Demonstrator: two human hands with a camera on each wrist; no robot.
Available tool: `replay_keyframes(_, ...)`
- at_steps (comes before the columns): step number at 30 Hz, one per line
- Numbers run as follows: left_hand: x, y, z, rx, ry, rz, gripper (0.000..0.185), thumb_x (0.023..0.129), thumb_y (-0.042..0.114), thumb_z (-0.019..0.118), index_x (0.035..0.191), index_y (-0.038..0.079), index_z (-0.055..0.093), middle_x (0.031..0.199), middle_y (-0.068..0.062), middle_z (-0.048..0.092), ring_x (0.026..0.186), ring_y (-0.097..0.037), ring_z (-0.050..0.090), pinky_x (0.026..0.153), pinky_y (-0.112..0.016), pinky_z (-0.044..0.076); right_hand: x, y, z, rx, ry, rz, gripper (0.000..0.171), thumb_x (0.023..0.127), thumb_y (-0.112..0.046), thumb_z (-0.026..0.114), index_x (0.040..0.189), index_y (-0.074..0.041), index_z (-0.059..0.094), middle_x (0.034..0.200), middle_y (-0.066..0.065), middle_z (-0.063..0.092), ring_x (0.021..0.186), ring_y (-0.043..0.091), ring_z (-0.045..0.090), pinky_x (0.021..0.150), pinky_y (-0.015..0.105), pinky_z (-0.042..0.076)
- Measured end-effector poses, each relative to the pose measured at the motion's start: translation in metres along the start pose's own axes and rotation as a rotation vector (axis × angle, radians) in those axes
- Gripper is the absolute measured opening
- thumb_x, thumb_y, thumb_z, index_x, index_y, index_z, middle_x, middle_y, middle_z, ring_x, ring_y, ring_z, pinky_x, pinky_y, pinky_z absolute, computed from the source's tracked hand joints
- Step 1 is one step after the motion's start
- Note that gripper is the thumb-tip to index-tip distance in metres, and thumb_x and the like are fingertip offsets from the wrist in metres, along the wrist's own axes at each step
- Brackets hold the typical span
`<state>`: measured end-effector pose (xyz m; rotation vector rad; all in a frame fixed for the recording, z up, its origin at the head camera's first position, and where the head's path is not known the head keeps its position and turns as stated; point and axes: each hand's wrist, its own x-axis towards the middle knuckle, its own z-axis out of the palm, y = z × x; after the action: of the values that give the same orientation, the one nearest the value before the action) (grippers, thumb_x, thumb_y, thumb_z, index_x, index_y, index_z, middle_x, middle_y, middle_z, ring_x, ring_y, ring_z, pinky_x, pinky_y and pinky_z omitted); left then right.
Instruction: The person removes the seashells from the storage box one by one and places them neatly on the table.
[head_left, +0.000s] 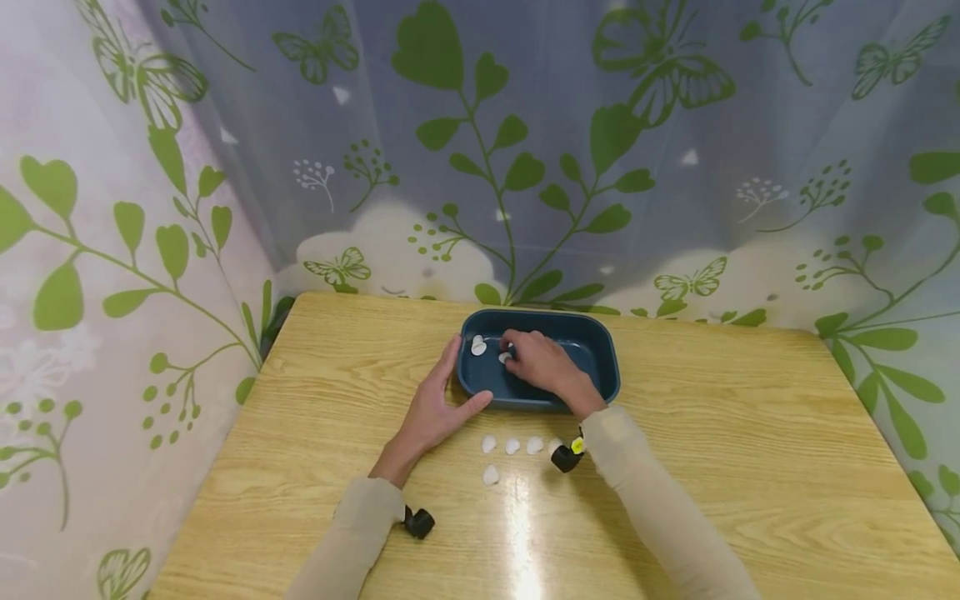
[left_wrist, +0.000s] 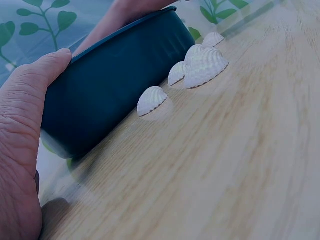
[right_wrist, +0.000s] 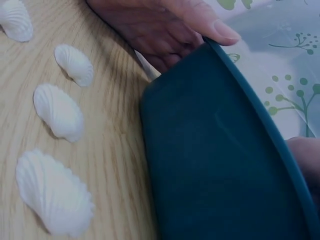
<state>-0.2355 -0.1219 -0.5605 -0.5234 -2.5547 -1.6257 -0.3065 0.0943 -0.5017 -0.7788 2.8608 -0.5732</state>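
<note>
A dark blue rectangular plastic tub (head_left: 538,403) sits on the table. My left hand (head_left: 438,408) grips its near left corner, thumb on the near rim and fingers along the left side. Inside the tub, my right hand (head_left: 543,363) pinches a white seashell (head_left: 505,357) at its fingertips. More white seashells (head_left: 478,346) lie at the tub's left end. Outside, in front of the near wall, several ribbed white seashells (right_wrist: 57,112) form a row, and another seashell (head_left: 491,475) lies closer to me. The tub wall hides my right fingers in both wrist views.
The wooden table (head_left: 750,433) reaches out on both sides of the tub. Behind it hangs a curtain (head_left: 540,167) printed with leaves and butterflies, with more of it at the left and right. A black wrist camera (head_left: 567,457) overlaps the row's right end.
</note>
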Motion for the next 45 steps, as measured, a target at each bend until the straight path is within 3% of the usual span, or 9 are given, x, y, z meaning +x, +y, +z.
replay_keyframes(3,0.000,0.000,0.000,0.003,0.000,0.000,0.100,0.085,0.054,0.070,0.158,0.027,0.008,0.162,0.014,0.008,0.147,-0.007,0.012,0.117,-0.038,0.026,-0.003,0.003,-0.003,0.005,-0.020,-0.001,0.022,0.095,-0.016,0.061,0.117,-0.012,0.066,0.070,-0.002,0.060,0.055,0.012,0.050,0.052,0.027,0.042)
replay_keyframes(11,-0.001,0.000,0.000,0.013,0.005,-0.007,0.101,0.084,0.055,0.070,0.159,0.025,0.009,0.161,0.017,0.008,0.147,-0.007,0.013,0.117,-0.039,0.025,-0.009,0.007,-0.006,-0.009,-0.053,0.006,0.026,0.095,-0.025,0.064,0.113,-0.007,0.065,0.094,0.002,0.068,0.064,0.008,0.056,0.061,0.028,0.050)
replay_keyframes(16,-0.001,0.000,0.000,0.018,0.006,-0.007,0.101,0.084,0.055,0.070,0.159,0.025,0.009,0.162,0.016,0.008,0.147,-0.007,0.013,0.116,-0.038,0.027,-0.013,0.009,-0.007,0.042,-0.105,-0.017,0.028,0.094,-0.024,0.067,0.117,-0.008,0.064,0.082,-0.001,0.065,0.061,0.009,0.055,0.059,0.027,0.048)
replay_keyframes(21,-0.001,0.000,0.000,0.013,0.004,-0.004,0.100,0.084,0.055,0.070,0.159,0.024,0.009,0.162,0.014,0.009,0.147,-0.007,0.013,0.116,-0.039,0.026,-0.016,0.013,-0.008,0.062,-0.115,-0.040,0.021,0.094,-0.025,0.066,0.108,-0.009,0.066,0.066,-0.003,0.057,0.056,0.011,0.052,0.054,0.027,0.043)
replay_keyframes(30,-0.002,0.000,0.000,0.017,0.004,-0.006,0.099,0.084,0.056,0.069,0.158,0.031,0.008,0.162,0.012,0.009,0.147,-0.007,0.013,0.117,-0.039,0.026,-0.021,0.016,-0.006,0.028,-0.090,-0.043,0.023,0.090,-0.030,0.071,0.100,-0.009,0.068,0.083,-0.002,0.065,0.062,0.009,0.054,0.060,0.027,0.048)
replay_keyframes(38,-0.001,0.001,0.000,0.000,0.005,-0.006,0.100,0.084,0.055,0.070,0.159,0.024,0.010,0.163,0.008,0.010,0.147,-0.007,0.012,0.117,-0.039,0.026,-0.025,0.017,-0.007,0.033,-0.093,-0.038,0.022,0.089,-0.028,0.072,0.102,-0.009,0.069,0.073,-0.005,0.060,0.056,0.009,0.052,0.059,0.026,0.046)
replay_keyframes(45,-0.001,0.002,0.000,-0.006,0.003,-0.001,0.100,0.084,0.053,0.071,0.159,0.026,0.009,0.164,0.006,0.010,0.147,-0.007,0.012,0.117,-0.039,0.026,-0.025,0.019,-0.006,0.016,-0.095,-0.029,0.022,0.086,-0.028,0.073,0.099,-0.011,0.069,0.073,-0.006,0.058,0.056,0.010,0.051,0.057,0.027,0.045)
